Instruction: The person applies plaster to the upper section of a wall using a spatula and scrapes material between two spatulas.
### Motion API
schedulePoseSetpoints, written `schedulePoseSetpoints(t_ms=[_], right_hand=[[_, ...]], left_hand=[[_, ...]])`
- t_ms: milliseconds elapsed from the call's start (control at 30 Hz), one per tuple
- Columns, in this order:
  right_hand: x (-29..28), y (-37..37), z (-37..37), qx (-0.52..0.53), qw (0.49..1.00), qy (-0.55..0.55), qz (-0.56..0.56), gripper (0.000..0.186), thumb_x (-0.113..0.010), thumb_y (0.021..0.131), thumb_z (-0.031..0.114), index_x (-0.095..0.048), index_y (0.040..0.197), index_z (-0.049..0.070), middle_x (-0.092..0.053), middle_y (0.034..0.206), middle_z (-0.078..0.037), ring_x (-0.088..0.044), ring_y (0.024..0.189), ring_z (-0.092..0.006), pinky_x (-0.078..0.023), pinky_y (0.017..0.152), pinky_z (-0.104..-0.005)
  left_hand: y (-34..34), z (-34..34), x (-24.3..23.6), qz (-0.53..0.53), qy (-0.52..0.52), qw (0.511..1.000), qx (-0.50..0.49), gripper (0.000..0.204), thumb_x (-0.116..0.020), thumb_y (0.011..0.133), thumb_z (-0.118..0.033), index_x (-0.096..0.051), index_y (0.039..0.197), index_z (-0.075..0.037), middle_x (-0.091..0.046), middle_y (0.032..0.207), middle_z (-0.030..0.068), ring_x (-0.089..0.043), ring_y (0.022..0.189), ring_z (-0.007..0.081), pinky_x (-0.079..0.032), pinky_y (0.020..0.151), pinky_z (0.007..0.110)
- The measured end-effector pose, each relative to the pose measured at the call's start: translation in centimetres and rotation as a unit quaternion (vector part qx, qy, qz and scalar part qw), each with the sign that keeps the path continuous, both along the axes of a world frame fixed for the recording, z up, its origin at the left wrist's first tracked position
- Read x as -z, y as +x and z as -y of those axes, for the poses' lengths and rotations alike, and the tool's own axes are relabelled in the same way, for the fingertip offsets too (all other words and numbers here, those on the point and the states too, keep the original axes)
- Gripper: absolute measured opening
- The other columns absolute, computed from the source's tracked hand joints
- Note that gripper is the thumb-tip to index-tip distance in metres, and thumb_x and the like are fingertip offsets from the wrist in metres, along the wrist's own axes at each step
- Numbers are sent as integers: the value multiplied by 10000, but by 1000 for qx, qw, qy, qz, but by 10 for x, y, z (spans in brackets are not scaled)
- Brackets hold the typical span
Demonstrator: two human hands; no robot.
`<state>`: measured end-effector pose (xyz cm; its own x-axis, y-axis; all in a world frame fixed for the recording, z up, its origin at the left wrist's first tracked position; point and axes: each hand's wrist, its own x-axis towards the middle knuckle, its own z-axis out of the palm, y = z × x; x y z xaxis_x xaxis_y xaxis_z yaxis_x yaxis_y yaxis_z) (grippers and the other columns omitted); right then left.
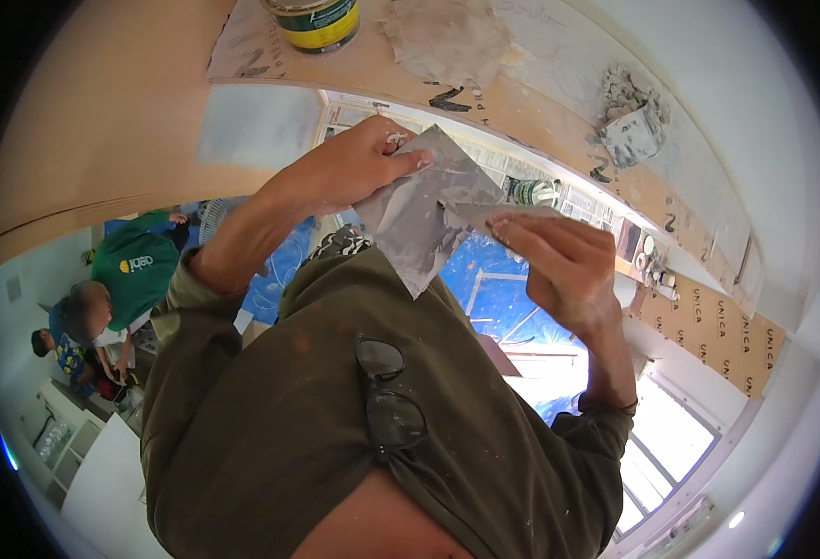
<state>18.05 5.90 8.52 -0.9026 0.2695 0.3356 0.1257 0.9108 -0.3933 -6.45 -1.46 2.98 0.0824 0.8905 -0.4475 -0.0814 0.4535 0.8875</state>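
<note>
My left hand (pixel 354 170) is closed on a flat, square metal putty plate (pixel 429 210), thumb on its upper face. Grey filler is smeared over the plate, with a ragged patch along its lower right side. In my right hand (pixel 567 265) is a scraper (pixel 501 212), its thin blade lying against the right part of the plate. The scraper's handle is mostly hidden by my fingers. Both tools are held in front of my chest.
Ahead runs a board (pixel 559 116) bearing a tin (pixel 324 30), a stained cloth (pixel 452 39) and a crumbly grey heap (pixel 629 98). A second tin (pixel 534 192) stands lower down. Blue sheeting (pixel 494 289) covers the floor. People (pixel 130 265) are at lower left.
</note>
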Motion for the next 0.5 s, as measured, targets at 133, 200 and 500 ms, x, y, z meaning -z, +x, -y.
schedulePoseSetpoints(t_ms=[133,200,500], right_hand=[[-4,4,7,-34,992,-118,33,384,-606,563,-70,-659,924,52,-693,850,-81,-675,709,-255,-542,578,-339],[-10,4,2,0,992,-124,22,357,-603,578,-77,-656,905,53,-690,829,-78,-668,680,-246,-534,562,-336],[1,-1,8,14,988,-148,42,241,-608,685,-90,-656,871,57,-681,756,-78,-662,626,-226,-527,538,-314]], left_hand=[[2,6,35,42,-20,999,-26,276,-574,945,-230,-630,967,39,-624,698,45,-542,608,72,-436,530,270],[5,9,36,21,-17,999,-30,284,-571,946,-236,-627,945,42,-595,671,33,-506,593,65,-410,515,274],[6,13,17,-75,32,996,-33,289,-549,955,-244,-602,871,27,-432,584,-28,-318,529,63,-280,482,281]])
